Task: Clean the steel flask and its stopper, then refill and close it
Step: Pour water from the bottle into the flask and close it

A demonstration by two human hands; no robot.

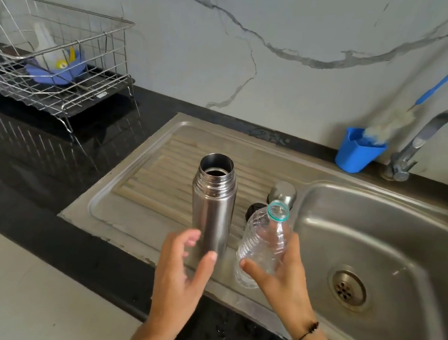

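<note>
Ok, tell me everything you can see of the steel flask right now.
The steel flask is a tall, slim cylinder of brushed, shiny metal, standing upright on the ribbed drainboard left of the sink basin. Its mouth is open: no stopper or cap on it, threaded rings showing round the neck, and a dark interior whose fill level cannot be told. The left hand is open beside its lower part, fingers close to or just touching it. The clear plastic bottle in the right hand stands beside it, apart.
</note>
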